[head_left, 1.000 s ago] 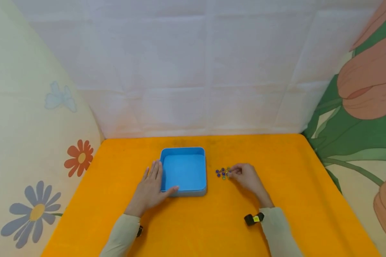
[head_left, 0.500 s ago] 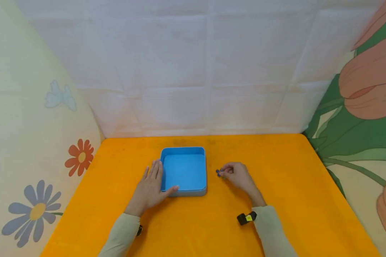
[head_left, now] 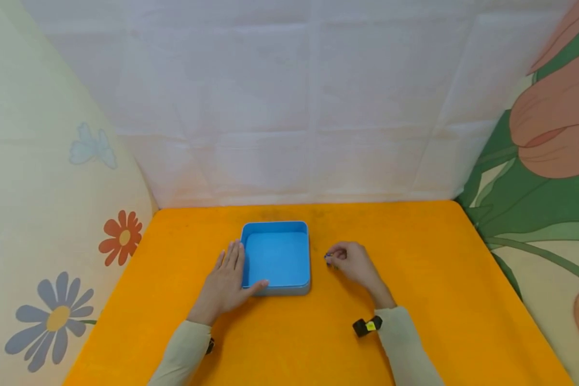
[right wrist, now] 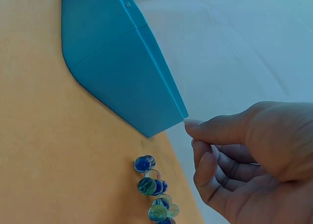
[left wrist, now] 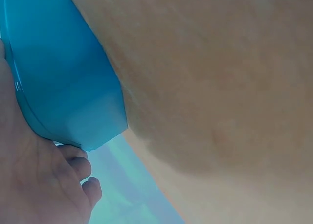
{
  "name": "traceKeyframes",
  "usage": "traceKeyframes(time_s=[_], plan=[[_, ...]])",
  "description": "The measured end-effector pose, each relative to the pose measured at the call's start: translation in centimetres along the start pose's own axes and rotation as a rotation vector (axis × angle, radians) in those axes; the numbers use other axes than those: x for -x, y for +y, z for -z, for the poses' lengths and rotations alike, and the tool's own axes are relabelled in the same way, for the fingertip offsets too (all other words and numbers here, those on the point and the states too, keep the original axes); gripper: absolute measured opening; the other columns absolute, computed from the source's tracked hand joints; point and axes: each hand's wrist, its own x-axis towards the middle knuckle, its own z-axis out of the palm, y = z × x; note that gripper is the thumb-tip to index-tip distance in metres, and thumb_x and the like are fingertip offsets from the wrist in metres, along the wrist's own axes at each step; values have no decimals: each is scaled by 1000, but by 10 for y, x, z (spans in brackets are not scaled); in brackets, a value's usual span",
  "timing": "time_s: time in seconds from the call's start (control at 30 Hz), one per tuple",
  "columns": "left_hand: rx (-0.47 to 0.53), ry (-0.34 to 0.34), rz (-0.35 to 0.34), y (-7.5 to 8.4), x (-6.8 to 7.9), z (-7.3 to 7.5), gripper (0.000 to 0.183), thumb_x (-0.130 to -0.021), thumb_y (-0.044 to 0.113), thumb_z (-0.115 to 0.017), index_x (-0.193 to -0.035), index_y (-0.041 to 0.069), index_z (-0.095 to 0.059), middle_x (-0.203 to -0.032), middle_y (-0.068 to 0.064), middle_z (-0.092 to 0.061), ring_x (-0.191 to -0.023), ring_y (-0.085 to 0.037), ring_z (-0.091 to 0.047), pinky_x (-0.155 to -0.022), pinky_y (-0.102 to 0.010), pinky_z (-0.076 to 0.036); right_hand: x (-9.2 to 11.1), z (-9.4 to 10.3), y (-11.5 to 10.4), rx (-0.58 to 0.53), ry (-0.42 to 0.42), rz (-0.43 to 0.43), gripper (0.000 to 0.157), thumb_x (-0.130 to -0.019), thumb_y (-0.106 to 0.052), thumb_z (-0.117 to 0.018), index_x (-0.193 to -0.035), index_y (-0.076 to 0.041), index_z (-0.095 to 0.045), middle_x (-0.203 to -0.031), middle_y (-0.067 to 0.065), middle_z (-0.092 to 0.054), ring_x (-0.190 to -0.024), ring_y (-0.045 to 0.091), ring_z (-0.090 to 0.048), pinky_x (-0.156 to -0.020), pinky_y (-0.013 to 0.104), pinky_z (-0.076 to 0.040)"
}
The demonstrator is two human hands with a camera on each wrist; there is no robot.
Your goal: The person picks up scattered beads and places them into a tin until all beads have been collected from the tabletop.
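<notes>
A shallow square box (head_left: 276, 260), blue inside and bare at the bottom, sits on the orange cloth. My left hand (head_left: 223, 284) lies along its left side with straight fingers, the thumb reaching over the front rim. In the left wrist view the palm and fingers run along the blue wall. Right of the box, several glass marbles (right wrist: 147, 186), blue, green and clear, lie in a cluster. My right hand (head_left: 356, 264) hovers at them with loosely bent fingers, the thumb near the index finger. No marble shows between its fingertips (right wrist: 193, 126). From the head, this hand mostly hides the marbles.
An orange cloth (head_left: 444, 268) covers the table. A white sheet (head_left: 251, 107) hangs behind it. Printed flower curtains stand at the left (head_left: 43, 214) and right (head_left: 550, 225) edges. A small black device (head_left: 366, 326) is strapped at the right wrist.
My right hand has moved left over the marbles, toward the box, and now covers most of them in the head view. The left hand and box have stayed put.
</notes>
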Motion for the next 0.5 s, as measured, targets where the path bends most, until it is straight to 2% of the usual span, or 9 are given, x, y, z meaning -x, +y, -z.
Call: traceKeyframes(time_s=[0.5], plan=[[13, -11, 5, 3, 1, 5, 118, -93, 78, -56, -165, -6, -17, -175, -24, -14, -164, -41, -17, -135, -58, -17, -5, -8, -9, 8, 6, 14, 12, -97, -15, -76, -105, -6, -77, -92, 6, -74, -79, 15, -63, -74, 28, -59]])
